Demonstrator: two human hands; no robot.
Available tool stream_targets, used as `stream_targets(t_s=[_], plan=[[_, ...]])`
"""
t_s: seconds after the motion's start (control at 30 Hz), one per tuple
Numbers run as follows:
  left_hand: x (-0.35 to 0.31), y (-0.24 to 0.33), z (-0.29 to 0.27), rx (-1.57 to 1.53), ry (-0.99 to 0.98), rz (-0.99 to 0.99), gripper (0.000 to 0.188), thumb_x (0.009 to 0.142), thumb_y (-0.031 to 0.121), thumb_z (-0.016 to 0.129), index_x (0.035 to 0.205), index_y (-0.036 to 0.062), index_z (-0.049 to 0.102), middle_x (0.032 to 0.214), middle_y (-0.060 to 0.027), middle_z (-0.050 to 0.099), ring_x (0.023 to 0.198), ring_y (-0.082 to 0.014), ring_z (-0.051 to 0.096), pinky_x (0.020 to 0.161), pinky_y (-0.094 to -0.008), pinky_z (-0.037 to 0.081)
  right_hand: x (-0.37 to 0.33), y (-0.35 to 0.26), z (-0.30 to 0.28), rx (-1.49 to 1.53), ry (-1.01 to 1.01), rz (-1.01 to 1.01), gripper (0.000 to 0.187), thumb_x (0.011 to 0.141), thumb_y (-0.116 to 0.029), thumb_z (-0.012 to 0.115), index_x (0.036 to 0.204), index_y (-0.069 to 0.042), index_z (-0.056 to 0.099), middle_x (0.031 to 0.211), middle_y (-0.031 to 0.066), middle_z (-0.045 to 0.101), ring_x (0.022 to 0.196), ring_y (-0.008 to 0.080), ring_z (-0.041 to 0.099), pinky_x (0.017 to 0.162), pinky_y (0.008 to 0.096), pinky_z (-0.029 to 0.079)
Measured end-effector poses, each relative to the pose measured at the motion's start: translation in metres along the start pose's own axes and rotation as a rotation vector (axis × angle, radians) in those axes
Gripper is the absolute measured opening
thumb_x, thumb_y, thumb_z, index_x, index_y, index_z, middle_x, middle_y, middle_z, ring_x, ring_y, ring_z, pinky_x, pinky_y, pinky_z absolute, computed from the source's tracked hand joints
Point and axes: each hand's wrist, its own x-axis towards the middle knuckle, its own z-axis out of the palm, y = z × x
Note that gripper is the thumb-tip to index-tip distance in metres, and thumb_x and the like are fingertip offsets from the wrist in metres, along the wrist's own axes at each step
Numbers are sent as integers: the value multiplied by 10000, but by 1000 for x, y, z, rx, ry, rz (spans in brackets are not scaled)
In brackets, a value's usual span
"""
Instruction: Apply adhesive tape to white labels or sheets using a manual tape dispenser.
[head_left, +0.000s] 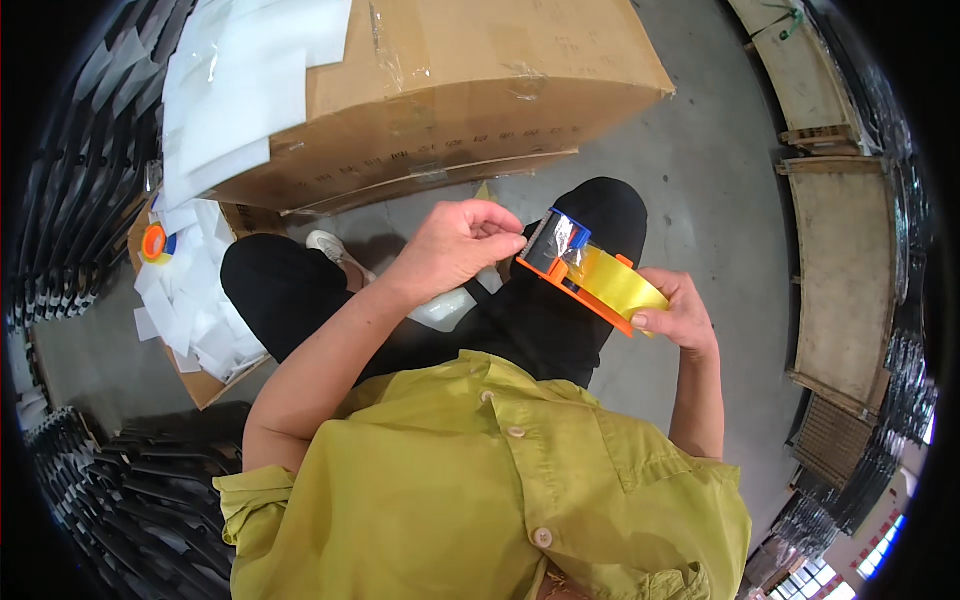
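A tape dispenser (590, 298) with an orange frame, a blue end piece and a toothed cutter is gripped in my right hand (678, 312), above my right thigh. It carries a wide roll of yellow-looking tape (618, 282). My left hand (460, 245) is closed in a pinch, its fingertips right beside the cutter end. Whether a tape end lies between those fingers is too small to make out. Beyond both hands stands a large brown cardboard box (480, 105) with strips of clear tape on it.
White foam sheets (235, 85) lie over the box's left side. At the left, an open carton (205, 392) holds white foam pieces and an orange-and-blue tape dispenser (157, 243). Stacked black frames (90, 210) line the left; wooden crates (845, 260) stand along the right.
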Motion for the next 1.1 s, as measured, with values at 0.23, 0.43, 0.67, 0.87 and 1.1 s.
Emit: stream_targets(t_s=[0.23,0.43,0.67,0.87,1.1], plan=[[3,5,6,254,-40,-53,181,762,87,628,890,-37,595,743,-32,606,661,-58,552,613,-194,460,-1,-2,-4,-18,-54,41,394,628,-212,722,923,23,607,731,9,592,646,70,520,572,212,413],[6,14,12,377,29,-67,188,677,112,580,755,-55,614,622,-103,613,533,-153,602,548,-271,475,1,-1,0,-45,-11,9,468,595,-257,737,913,62,605,675,30,580,573,77,505,491,204,389],[7,6,10,368,29,-48,179,694,112,553,731,-59,593,608,-106,602,532,-146,590,539,-272,469,2,-10,0,-73,-64,87,399,621,-218,728,919,22,615,734,15,593,655,77,532,592,221,429],[5,7,10,324,17,-52,178,716,112,542,750,-57,586,608,-88,590,550,-120,571,536,-263,459,2,-8,0,-126,-46,57,405,622,-232,725,913,25,613,721,15,589,652,77,524,590,221,424],[1,8,5,227,-64,-107,165,787,102,557,858,-45,578,713,-41,585,607,-78,546,576,-221,475,0,-8,1,-107,-51,55,404,622,-236,730,909,24,616,718,15,593,659,74,530,597,219,432]])
